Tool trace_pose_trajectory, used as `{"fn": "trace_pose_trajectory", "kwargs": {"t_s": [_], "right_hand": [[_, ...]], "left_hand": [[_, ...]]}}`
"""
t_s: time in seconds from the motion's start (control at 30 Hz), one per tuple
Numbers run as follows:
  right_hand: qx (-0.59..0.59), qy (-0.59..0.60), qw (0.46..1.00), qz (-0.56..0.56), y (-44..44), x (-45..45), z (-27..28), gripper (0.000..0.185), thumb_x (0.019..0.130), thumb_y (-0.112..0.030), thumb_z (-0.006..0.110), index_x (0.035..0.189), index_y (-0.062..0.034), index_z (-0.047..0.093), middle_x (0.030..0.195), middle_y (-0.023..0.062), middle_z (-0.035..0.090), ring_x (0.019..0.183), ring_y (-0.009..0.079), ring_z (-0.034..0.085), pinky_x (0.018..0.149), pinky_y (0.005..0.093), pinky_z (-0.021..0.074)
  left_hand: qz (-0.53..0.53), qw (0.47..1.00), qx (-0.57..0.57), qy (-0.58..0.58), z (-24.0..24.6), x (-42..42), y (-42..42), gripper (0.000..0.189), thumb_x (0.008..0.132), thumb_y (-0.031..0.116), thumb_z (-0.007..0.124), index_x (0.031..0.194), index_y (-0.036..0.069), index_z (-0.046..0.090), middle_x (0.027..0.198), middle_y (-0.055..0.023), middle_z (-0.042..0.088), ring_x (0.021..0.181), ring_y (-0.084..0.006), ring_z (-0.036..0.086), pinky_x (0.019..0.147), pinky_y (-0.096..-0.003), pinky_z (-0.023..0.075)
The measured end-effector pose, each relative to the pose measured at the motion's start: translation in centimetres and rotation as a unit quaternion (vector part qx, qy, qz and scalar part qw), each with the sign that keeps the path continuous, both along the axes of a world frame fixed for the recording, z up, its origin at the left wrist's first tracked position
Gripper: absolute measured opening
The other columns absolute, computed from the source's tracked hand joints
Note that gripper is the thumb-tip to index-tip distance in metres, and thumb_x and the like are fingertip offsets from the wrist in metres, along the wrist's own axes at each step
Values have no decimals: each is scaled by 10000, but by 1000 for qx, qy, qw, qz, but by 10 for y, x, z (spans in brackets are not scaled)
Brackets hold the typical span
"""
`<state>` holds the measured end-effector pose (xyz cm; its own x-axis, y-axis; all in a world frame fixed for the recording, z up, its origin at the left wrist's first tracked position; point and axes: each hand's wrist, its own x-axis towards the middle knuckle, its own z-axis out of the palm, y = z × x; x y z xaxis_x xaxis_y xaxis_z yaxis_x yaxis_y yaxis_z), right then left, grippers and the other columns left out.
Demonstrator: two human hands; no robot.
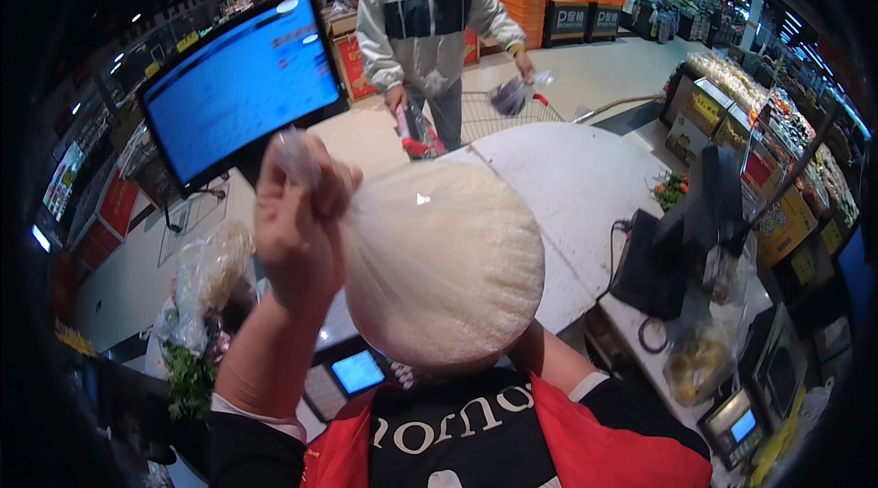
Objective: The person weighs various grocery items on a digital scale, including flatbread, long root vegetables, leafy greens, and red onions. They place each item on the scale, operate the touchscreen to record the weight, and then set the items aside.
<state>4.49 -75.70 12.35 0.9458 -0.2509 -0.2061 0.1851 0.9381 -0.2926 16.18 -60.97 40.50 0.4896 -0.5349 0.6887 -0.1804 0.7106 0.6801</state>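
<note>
My left hand [302,207] is closed around the gathered neck of a clear plastic bag [446,261], raised in front of my chest. The bag bulges with fine off-white grains that look like rice. My right forearm [552,357] runs up behind the lower right of the bag, which hides the hand itself, so its grip cannot be made out. Beneath the bag lies a white counter [583,179]. Partly covered by the bag, a device with a lit blue screen [358,371] sits close to my body.
Across the counter a person [429,28] holds a bag of dark produce [511,95] over a wire shopping cart [473,111]. A monitor [240,97] stands left. Bagged goods and leafy greens [188,378] lie at lower left. Black equipment [672,248], bagged yellow fruit [696,361] and a keypad terminal [737,423] are right.
</note>
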Motion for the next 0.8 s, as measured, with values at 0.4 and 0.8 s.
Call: {"fn": "trace_pose_trajectory", "kwargs": {"t_s": [0.4, 0.8], "right_hand": [[43, 52, 996, 50, -170, 46, -73, 506, 982, -456, 440, 1216, -32, 583, 1155, 141, 628, 1065, 240, 600, 895, 369, 489], [-126, 225, 966, 14, -280, 123, -99, 469, 983, -432, 454, 1203, -42, 593, 1136, 139, 633, 1052, 235, 603, 883, 367, 491]], "left_hand": [[100, 985, 95, 102, -118, 3, -166, 253, 1009, 252, 465, 796, 119, 434, 636, 44, 328, 546, -69, 258, 651, -273, 301], [139, 971, 153, 123, -173, 67, -226, 186, 1004, 139, 458, 825, 88, 453, 695, 29, 357, 586, -75, 289, 575, -232, 273]]}}
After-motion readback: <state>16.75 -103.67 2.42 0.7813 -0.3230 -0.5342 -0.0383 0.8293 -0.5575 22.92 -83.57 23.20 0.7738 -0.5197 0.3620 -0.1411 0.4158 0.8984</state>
